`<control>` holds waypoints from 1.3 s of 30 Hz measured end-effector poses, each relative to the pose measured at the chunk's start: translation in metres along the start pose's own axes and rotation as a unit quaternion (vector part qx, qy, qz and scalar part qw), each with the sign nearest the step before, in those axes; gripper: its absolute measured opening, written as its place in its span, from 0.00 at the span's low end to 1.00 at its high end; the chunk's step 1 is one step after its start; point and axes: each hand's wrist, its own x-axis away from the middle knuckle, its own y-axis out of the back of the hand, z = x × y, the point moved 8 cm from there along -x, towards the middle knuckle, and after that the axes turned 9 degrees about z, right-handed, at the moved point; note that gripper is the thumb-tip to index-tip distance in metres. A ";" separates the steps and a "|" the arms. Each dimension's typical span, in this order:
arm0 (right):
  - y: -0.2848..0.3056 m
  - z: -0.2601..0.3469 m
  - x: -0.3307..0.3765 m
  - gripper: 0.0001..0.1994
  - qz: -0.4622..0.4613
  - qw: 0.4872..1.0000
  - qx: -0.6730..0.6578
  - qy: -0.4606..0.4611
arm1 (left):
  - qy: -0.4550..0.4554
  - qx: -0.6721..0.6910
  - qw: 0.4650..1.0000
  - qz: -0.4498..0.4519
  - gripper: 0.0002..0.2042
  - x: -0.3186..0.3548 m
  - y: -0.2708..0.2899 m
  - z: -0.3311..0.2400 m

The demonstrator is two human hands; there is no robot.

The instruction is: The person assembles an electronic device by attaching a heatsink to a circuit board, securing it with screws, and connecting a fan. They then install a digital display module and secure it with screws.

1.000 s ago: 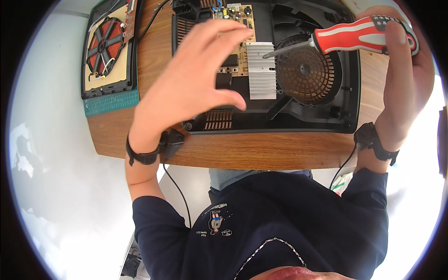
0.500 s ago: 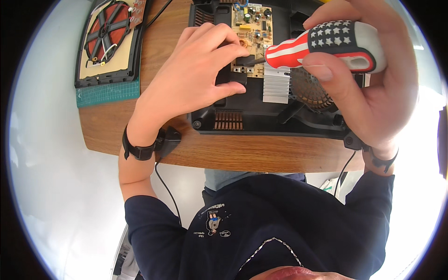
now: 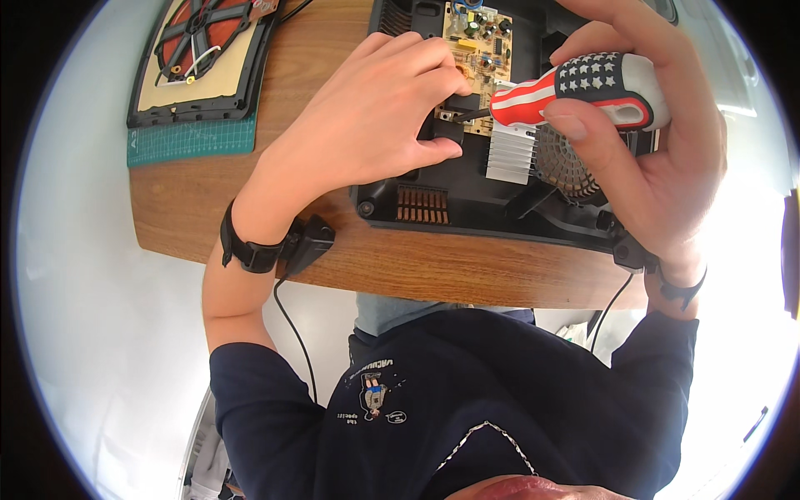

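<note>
While your right hand (image 3: 677,162) clasps the screwdriver (image 3: 583,90), its shaft pointing left over the circuit board (image 3: 481,62), your left hand (image 3: 379,112) arches back-up beside it, thumb and fingers apart.

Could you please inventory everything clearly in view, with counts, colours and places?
Table: one, brown, across centre
Housing: one, black, on table
Circuit board: one, tan, in housing
Heat sink: one, silver, at board's lower right
Round grille: one, dark, right of heat sink
Cutting mat: one, green, upper left
Framed panel: one, black, beige and red, on mat
Wrist devices: two, black, worn left and right
Cables: at least three, black, at devices and upper left
Shirt: one, navy, lower centre
Necklace: one, silver, lower centre
Screwdriver: one, red, white and black, shaft over board
Left hand: one, bare, beside board
Right hand: one, bare, gripping screwdriver
</note>
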 end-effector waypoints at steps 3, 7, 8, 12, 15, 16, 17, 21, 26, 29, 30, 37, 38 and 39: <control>0.010 0.011 -0.008 0.32 0.017 1.000 0.015 0.003 | -0.010 0.006 1.000 0.000 0.24 -0.004 0.001 0.000; 0.000 -0.002 0.001 0.33 -0.026 0.999 0.027 -0.015 | 0.001 0.003 1.000 0.001 0.24 0.000 -0.001 0.001; -0.003 0.002 0.000 0.33 -0.040 0.997 0.064 -0.027 | -0.001 0.004 1.000 0.001 0.24 -0.001 -0.001 0.001; -0.003 -0.006 0.005 0.34 -0.046 0.999 0.008 0.002 | -0.001 0.005 1.000 0.000 0.25 -0.001 -0.002 0.001; -0.005 0.002 -0.002 0.34 0.003 0.999 0.051 -0.002 | 0.002 0.003 1.000 -0.003 0.25 0.001 -0.002 0.002; -0.003 0.010 -0.008 0.34 0.024 0.995 0.092 -0.024 | 0.000 0.005 1.000 -0.001 0.25 0.000 -0.002 0.002; -0.005 0.031 -0.025 0.34 0.048 0.984 0.155 -0.070 | -0.002 0.006 1.000 0.000 0.25 -0.002 -0.002 0.002; 0.002 0.010 -0.013 0.33 0.026 0.998 0.061 -0.015 | 0.001 0.004 1.000 0.000 0.25 0.000 0.000 0.000; 0.000 0.011 -0.016 0.32 0.013 1.000 -0.004 -0.026 | -0.002 0.001 1.000 -0.004 0.25 0.000 -0.002 0.001; 0.001 0.017 -0.021 0.32 -0.013 0.997 -0.061 0.049 | -0.002 0.004 1.000 -0.004 0.25 0.001 -0.002 0.001; 0.001 0.018 -0.025 0.32 0.007 0.998 -0.046 0.041 | 0.003 0.008 1.000 0.001 0.24 0.000 -0.002 0.002; -0.009 0.030 -0.041 0.30 0.140 0.989 0.050 0.012 | -0.006 -0.006 1.000 -0.015 0.22 -0.002 0.001 -0.001; -0.010 0.032 -0.043 0.30 0.157 0.986 0.056 0.011 | -0.006 -0.005 1.000 -0.022 0.22 -0.001 0.001 0.000; -0.012 0.032 -0.045 0.30 0.171 0.983 0.060 0.011 | -0.001 -0.010 1.000 -0.017 0.22 0.000 0.001 0.000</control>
